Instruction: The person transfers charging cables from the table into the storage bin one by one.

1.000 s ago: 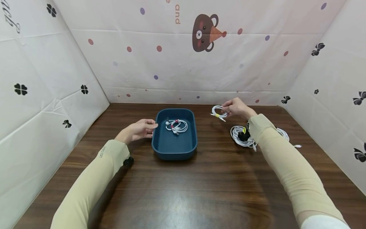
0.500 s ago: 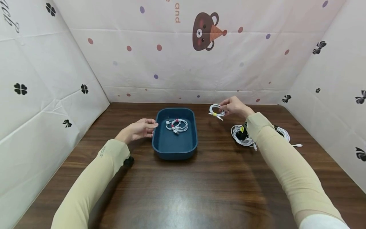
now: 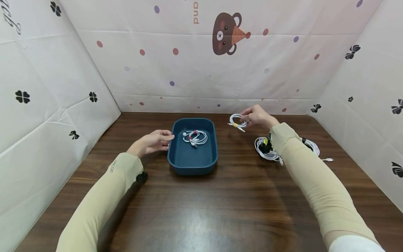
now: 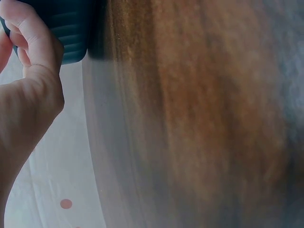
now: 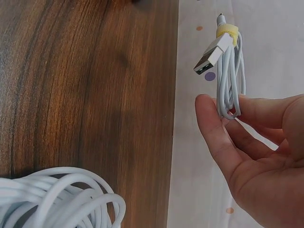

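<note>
A dark blue plastic bin (image 3: 192,161) stands on the table, holding a coiled white cable (image 3: 195,138) with pink ties. At its left wall my left hand (image 3: 154,141) grips the rim, thumb on top and fingers against the outside; the left wrist view shows this hand (image 4: 35,45) at the bin's corner. Right of the bin, my right hand (image 3: 259,116) pinches a small coiled white USB cable (image 3: 237,121) in the air. Close up in the right wrist view, that USB cable (image 5: 230,76) has a yellow tie and its metal plug shows, with thumb and fingertips at the coil's lower end.
Thicker white cable coils (image 3: 267,154) lie on the table at right, partly hidden under my right forearm. One white plug (image 3: 329,160) sticks out to the right. Printed white sheets (image 3: 189,70) wall in the dark wooden table (image 3: 195,203) at the back and sides.
My right hand has moved slightly left and toward the back with the USB cable. The left hand and the bin have stayed in place.
</note>
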Motion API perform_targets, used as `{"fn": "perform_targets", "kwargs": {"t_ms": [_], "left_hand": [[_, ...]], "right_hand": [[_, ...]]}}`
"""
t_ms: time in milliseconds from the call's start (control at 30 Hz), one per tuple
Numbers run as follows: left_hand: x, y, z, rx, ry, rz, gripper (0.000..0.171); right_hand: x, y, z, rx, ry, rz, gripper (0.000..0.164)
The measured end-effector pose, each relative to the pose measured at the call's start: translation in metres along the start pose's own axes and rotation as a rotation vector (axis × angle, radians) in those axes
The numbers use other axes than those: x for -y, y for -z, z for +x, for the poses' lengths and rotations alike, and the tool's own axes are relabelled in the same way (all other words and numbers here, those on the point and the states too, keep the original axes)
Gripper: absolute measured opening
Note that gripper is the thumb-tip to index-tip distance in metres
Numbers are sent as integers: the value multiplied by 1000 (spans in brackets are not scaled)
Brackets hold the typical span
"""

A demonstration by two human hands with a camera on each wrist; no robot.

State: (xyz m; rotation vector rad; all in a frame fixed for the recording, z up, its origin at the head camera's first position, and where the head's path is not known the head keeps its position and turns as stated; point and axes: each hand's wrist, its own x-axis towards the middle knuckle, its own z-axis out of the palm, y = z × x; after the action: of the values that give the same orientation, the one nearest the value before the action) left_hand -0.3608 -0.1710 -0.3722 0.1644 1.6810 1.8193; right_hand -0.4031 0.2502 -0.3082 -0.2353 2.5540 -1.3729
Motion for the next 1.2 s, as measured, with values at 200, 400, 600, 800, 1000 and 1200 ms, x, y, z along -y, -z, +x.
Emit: {"fn": "perform_targets", "kwargs": {"t_ms": [200,400,600,800,1000,1200], "left_hand": [[4,3,4,-17,-7,-22,6],[4,2,4,-21,-11,-20,7],[4,3,5,-23,-8,-10,8],[5,3,5,-28,-5,-13,7],[5,3,6,-29,-5,-15,7],[5,3,5,-36,-2,-20,6]], "right_hand": [[0,-2,2,10,6,47,32],[2,-4,4,17,20,47,34],[5,-8,6,21,12,57,33],[9,-11,6,28,25,59,33],[12,-16,7,38,22,67,34],[16,-21,8,39,25,48,34]]}}
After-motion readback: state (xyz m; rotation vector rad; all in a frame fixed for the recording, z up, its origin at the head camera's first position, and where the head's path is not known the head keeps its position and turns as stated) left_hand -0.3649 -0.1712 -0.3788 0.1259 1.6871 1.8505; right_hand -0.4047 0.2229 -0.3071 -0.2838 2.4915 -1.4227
